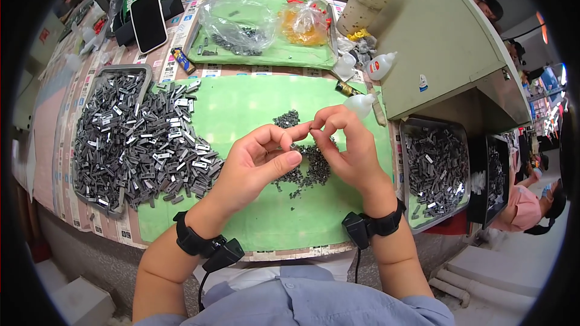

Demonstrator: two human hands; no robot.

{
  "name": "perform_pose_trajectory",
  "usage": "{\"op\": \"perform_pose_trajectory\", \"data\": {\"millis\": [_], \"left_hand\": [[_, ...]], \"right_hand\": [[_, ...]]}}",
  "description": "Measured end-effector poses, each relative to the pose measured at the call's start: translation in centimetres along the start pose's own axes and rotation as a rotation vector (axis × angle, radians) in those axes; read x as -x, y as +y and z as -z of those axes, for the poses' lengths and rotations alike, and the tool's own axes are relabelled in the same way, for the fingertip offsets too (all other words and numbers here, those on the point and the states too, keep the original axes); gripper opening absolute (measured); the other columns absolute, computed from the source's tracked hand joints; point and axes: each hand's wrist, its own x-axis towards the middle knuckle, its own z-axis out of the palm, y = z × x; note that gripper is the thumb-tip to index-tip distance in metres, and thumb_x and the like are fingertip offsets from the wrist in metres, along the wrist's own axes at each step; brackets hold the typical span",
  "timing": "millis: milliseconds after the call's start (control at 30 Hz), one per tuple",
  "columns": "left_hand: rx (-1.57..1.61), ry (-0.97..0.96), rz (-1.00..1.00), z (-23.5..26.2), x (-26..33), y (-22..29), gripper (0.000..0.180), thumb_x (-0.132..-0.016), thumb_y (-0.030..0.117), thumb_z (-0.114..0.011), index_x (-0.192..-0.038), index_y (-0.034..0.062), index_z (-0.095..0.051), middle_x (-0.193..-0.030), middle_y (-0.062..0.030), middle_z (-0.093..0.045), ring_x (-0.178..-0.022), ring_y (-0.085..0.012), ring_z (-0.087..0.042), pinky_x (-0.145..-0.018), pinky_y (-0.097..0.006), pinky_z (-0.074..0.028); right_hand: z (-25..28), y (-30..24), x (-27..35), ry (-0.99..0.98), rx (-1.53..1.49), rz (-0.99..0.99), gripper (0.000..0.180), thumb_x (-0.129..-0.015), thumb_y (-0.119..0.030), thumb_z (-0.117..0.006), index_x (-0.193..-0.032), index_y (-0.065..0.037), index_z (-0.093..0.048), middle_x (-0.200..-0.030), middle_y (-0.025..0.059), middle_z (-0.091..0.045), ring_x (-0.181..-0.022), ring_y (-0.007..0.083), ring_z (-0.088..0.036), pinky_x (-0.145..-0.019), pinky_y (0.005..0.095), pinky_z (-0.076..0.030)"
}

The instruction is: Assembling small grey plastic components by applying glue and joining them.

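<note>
My left hand [257, 160] is closed around a small dark rectangular piece [293, 146], whose end shows between thumb and fingers. Its index finger reaches out to the fingertips of my right hand [350, 148]. That right hand is pinched at the left index fingertip, on a tiny dark bit too small to name. Beneath both hands, a heap of tiny dark parts [317, 169] lies on the green mat [241, 99], partly hidden by the fingers. A large pile of grey rectangular pieces [169, 136] spreads left of my left hand.
Behind the mat stands a green-lined tray [266, 60] with plastic bags. White squeeze bottles [382, 66] and a tall flask [368, 0] are at the far right. A metal cabinet [441, 42] borders the right side, near another tray of pieces [438, 169]. A phone [148, 22] leans far left.
</note>
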Motion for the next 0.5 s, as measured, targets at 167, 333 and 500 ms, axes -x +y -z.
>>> {"op": "perform_pose_trajectory", "data": {"millis": [167, 333, 500], "left_hand": [[-0.04, 0.011, -0.025, 0.0, 0.1, -0.2, 0.012, -0.088, 0.008, -0.064, -0.091, 0.0068, -0.053, -0.133, -0.017, -0.052, -0.101, -0.0084, -0.055, -0.087, -0.026, -0.045], [-0.175, 0.048, -0.127, -0.2, 0.0, -0.2, 0.013, -0.086, 0.006, -0.066, -0.09, 0.0052, -0.054, -0.12, -0.0122, -0.059, -0.097, -0.0107, -0.058, -0.087, -0.027, -0.046], [-0.247, 0.072, -0.149, 0.0, 0.0, -0.2, 0.012, -0.085, 0.005, -0.067, -0.091, 0.0035, -0.056, -0.099, -0.0044, -0.064, -0.091, -0.0111, -0.06, -0.085, -0.028, -0.047]], "right_hand": [[0.1, 0.7, 0.2, -0.025, 0.104, 0.091, 0.033, -0.069, 0.016, -0.058, -0.09, -0.005, -0.044, -0.088, 0.0102, -0.057, -0.079, 0.0278, -0.058, -0.073, 0.0361, -0.046], [0.2, -0.6, 0.2, -0.019, 0.001, 0.066, 0.031, -0.072, 0.016, -0.058, -0.088, -0.006, -0.044, -0.088, 0.0092, -0.058, -0.078, 0.0273, -0.057, -0.072, 0.0369, -0.046], [-0.4, -2.1, 0.6, 0.006, -0.084, 0.078, 0.03, -0.075, 0.014, -0.06, -0.087, -0.008, -0.043, -0.088, 0.008, -0.058, -0.077, 0.0266, -0.057, -0.07, 0.0363, -0.045]]}}
